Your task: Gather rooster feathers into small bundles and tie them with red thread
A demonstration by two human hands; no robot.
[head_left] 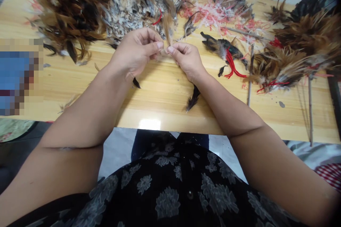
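Both hands meet above the middle of the wooden table (pixel 160 95). My left hand (pixel 137 51) is closed, thumb and fingers pinching the base of a small brown feather (pixel 167 30) that stands upright. My right hand (pixel 186 58) is closed too, its fingertips pinched against the same feather base, touching my left thumb. A dark feather (pixel 193 99) lies on the table under my right wrist and another small one (pixel 136 83) lies under my left wrist.
A big heap of brown and speckled feathers (pixel 101 7) fills the far left. Red and pink string scraps (pixel 213 16) lie at the far centre. Feather bundles tied with red cord (pixel 226 51) and thin sticks (pixel 249 78) lie at right.
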